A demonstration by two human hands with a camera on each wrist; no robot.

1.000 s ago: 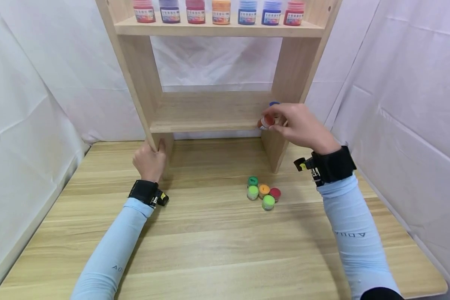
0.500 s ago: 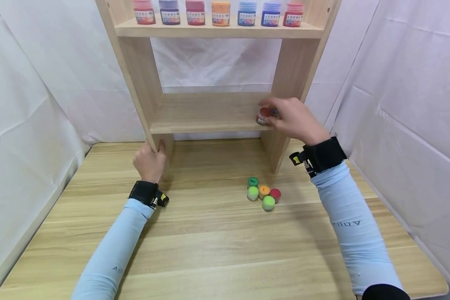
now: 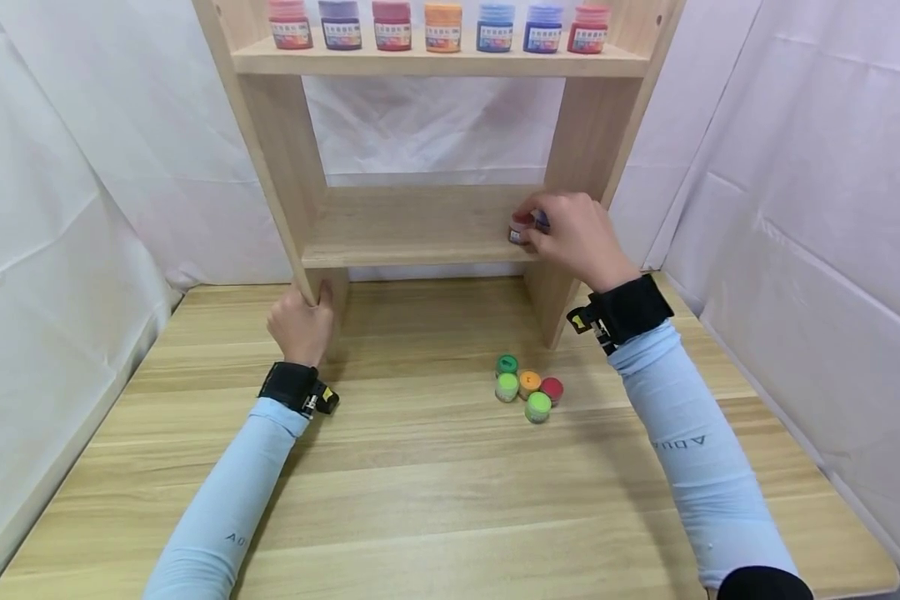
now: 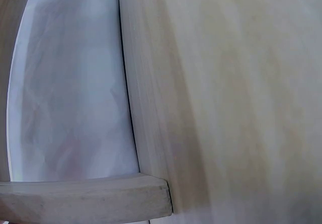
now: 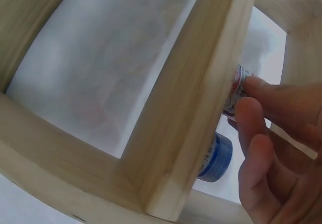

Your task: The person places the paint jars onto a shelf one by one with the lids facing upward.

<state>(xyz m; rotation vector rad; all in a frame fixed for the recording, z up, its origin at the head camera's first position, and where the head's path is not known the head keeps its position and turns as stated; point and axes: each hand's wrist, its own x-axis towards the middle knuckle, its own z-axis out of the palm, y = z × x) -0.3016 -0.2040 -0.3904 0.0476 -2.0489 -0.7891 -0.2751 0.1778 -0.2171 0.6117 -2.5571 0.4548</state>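
Now | right grip [image 3: 573,237] pinches red jar [image 3: 518,232] | sleeve [image 3: 693,479]: perhaps "AQUA"

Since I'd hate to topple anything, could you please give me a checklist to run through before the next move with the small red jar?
1. Small red jar with a white label gripped: ok, the right hand pinches it.
2. Its base flat on the pale wooden lower shelf: cannot tell, contact is unclear.
3. Neighbouring round blue-lidded jar upright: ok.
4. Pale wooden shelving unit held: ok, the left hand grips its side panel.
5. A hand free: not ok, both are occupied.
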